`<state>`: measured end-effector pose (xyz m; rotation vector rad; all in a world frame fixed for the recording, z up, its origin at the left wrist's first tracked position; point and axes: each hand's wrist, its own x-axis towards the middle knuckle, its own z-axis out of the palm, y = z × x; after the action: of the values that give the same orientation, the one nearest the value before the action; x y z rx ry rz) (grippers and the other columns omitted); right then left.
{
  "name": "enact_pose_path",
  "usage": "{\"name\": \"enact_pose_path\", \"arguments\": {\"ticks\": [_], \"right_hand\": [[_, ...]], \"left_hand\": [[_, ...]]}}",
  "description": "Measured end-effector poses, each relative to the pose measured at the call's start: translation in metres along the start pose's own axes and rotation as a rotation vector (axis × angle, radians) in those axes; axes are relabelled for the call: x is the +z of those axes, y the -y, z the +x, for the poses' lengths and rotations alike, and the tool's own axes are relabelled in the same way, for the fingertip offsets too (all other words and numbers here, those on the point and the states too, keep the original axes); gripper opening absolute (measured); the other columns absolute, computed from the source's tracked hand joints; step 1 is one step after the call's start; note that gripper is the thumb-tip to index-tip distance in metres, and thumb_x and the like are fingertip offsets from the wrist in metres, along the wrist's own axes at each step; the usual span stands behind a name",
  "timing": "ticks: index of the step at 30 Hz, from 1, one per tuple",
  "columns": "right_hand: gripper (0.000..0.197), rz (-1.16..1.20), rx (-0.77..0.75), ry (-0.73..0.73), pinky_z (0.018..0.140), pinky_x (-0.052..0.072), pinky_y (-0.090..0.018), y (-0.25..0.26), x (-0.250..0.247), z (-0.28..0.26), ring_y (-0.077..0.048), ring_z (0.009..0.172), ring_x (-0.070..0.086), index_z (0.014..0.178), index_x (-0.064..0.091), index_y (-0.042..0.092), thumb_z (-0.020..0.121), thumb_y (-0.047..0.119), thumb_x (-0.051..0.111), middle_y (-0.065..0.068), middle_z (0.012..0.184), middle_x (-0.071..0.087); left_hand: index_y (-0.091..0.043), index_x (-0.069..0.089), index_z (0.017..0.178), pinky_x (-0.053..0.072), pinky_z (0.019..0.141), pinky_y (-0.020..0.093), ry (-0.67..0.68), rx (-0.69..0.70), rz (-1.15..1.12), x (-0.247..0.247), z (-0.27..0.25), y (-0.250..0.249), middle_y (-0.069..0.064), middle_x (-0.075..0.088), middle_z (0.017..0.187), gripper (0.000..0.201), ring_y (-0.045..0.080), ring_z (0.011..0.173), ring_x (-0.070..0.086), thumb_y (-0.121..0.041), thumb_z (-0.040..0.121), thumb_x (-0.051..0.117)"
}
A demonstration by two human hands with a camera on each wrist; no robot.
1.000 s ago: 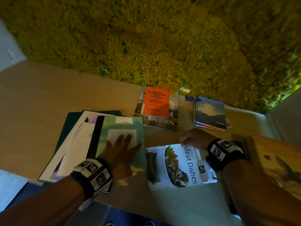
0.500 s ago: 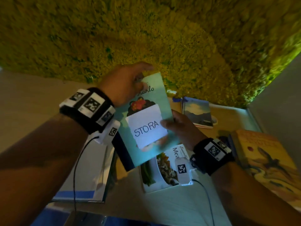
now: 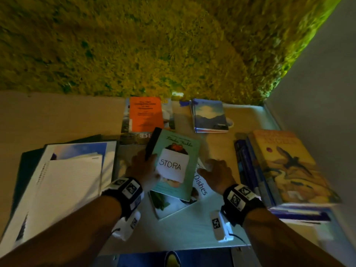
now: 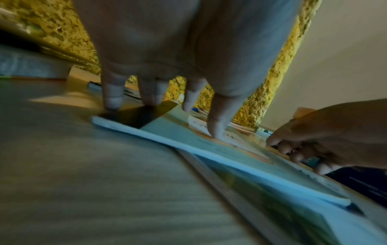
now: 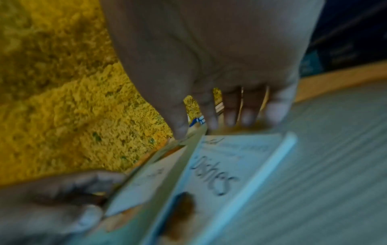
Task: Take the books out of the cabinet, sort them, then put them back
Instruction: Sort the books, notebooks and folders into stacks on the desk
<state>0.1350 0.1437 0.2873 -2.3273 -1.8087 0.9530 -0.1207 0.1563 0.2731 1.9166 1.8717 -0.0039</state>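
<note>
Here the person's left hand (image 3: 143,166) is gripping the teal book (image 3: 175,166) by its dark spine edge, fingers lying on the cover and thumb seemingly beneath, though that part is hidden. The book, bearing a white label reading STORA, is lying tilted across the white cookbook (image 3: 173,203) whose title is ending in "Dishes", near the middle of the worktop's (image 3: 67,116) front edge. The right hand (image 3: 215,173) is hovering just beside the teal book's right edge, over the cookbook, fingers loosely spread and holding nothing; in the right wrist view its fingertips (image 5: 230,119) are hanging just above the cookbook's far edge.

Toward the worktop's back edge an orange book (image 3: 146,114) is lying on a larger magazine, and to its right a blue booklet stack (image 3: 210,115) is sitting near the back right corner. Along the right edge a pile of books is lying flat, topped by a yellow book (image 3: 289,166) with a bird on it. By the left edge large white-paged folders (image 3: 63,182) are sprawling over one another. A mossy yellow-green wall (image 3: 154,45) is rising behind the worktop.
</note>
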Motion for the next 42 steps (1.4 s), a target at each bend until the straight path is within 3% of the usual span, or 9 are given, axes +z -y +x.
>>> {"name": "enact_pose_path", "arguments": {"ticks": [5, 12, 20, 23, 27, 32, 34, 37, 42], "right_hand": [[0.098, -0.055, 0.047, 0.023, 0.096, 0.054, -0.051, -0.023, 0.018, 0.008, -0.035, 0.118, 0.056, 0.136, 0.043, 0.032, 0.056, 0.084, 0.064, -0.006, 0.134, 0.050], [0.044, 0.111, 0.001, 0.095, 0.079, 0.057, -0.035, -0.022, 0.003, 0.012, -0.021, 0.093, 0.067, 0.122, 0.060, 0.018, 0.083, 0.030, 0.078, -0.004, 0.117, 0.069], [0.049, 0.300, -0.033, 0.089, 0.082, 0.055, -0.044, -0.020, -0.033, 0.006, -0.039, 0.113, 0.065, 0.142, 0.053, 0.014, 0.095, 0.007, 0.066, -0.016, 0.137, 0.061], [0.029, 0.360, 0.002, 0.122, 0.070, 0.055, -0.033, -0.021, -0.064, 0.002, -0.029, 0.095, 0.069, 0.113, 0.057, 0.033, 0.098, 0.009, 0.064, -0.011, 0.124, 0.069], [0.023, 0.366, -0.007, 0.127, 0.082, 0.060, -0.043, -0.015, -0.096, -0.015, -0.028, 0.095, 0.071, 0.089, 0.061, 0.029, 0.097, 0.008, 0.065, -0.008, 0.102, 0.075], [0.018, 0.518, -0.103, 0.250, 0.084, 0.057, -0.047, 0.013, -0.094, -0.021, -0.035, 0.101, 0.071, 0.110, 0.062, 0.011, 0.094, 0.003, 0.066, -0.017, 0.118, 0.073], [0.021, 0.519, -0.140, 0.256, 0.089, 0.055, -0.053, 0.030, -0.083, -0.013, -0.033, 0.099, 0.069, 0.114, 0.060, 0.011, 0.094, 0.007, 0.067, -0.018, 0.119, 0.072], [0.019, 0.323, -0.193, 0.147, 0.083, 0.054, -0.045, 0.052, -0.064, 0.006, -0.037, 0.100, 0.067, 0.111, 0.062, 0.012, 0.096, 0.020, 0.069, -0.019, 0.118, 0.069], [0.062, 0.207, -0.182, -0.058, 0.103, 0.048, -0.049, 0.047, -0.029, 0.027, -0.037, 0.131, 0.051, 0.146, 0.049, 0.018, 0.092, 0.039, 0.073, -0.012, 0.147, 0.046]], "left_hand": [[-0.036, 0.001, 0.155, 0.050, 0.098, 0.052, 0.033, -0.151, -0.137, -0.005, 0.018, -0.001, 0.017, 0.036, 0.139, 0.121, 0.042, 0.127, 0.044, -0.037, 0.068, 0.085], [-0.023, 0.039, 0.137, 0.056, 0.081, 0.035, 0.082, -0.133, -0.458, -0.003, 0.019, 0.007, 0.001, 0.063, 0.121, 0.088, 0.026, 0.106, 0.065, -0.019, 0.065, 0.090], [-0.019, 0.050, 0.120, 0.035, 0.054, 0.029, -0.145, -0.074, -0.544, -0.036, 0.020, 0.034, 0.007, 0.055, 0.082, 0.034, 0.027, 0.069, 0.056, -0.011, 0.090, 0.065], [-0.016, 0.048, 0.127, 0.034, 0.057, 0.034, -0.260, -0.084, -0.480, -0.059, 0.028, 0.048, 0.009, 0.053, 0.083, 0.035, 0.029, 0.068, 0.051, -0.012, 0.094, 0.060], [-0.015, 0.053, 0.125, 0.042, 0.068, 0.041, -0.299, -0.121, -0.452, -0.072, 0.031, 0.061, 0.015, 0.058, 0.096, 0.033, 0.040, 0.087, 0.058, -0.011, 0.092, 0.059], [-0.028, 0.065, 0.091, 0.041, 0.068, 0.032, -0.030, 0.000, -0.788, -0.054, 0.000, 0.025, 0.009, 0.068, 0.088, 0.018, 0.025, 0.076, 0.064, -0.020, 0.075, 0.069], [-0.028, 0.063, 0.091, 0.042, 0.075, 0.031, -0.038, 0.020, -0.885, -0.040, -0.010, 0.002, -0.002, 0.063, 0.090, 0.015, 0.012, 0.075, 0.058, -0.033, 0.077, 0.065], [-0.010, 0.062, 0.105, 0.035, 0.079, 0.030, -0.012, 0.040, -0.860, -0.018, -0.009, -0.011, 0.011, 0.060, 0.100, 0.048, 0.025, 0.092, 0.058, -0.050, 0.084, 0.044], [-0.022, 0.056, 0.088, 0.047, 0.067, 0.035, -0.007, -0.082, -0.796, -0.003, -0.002, -0.008, 0.000, 0.064, 0.080, 0.020, 0.024, 0.075, 0.062, -0.026, 0.077, 0.072]]}}
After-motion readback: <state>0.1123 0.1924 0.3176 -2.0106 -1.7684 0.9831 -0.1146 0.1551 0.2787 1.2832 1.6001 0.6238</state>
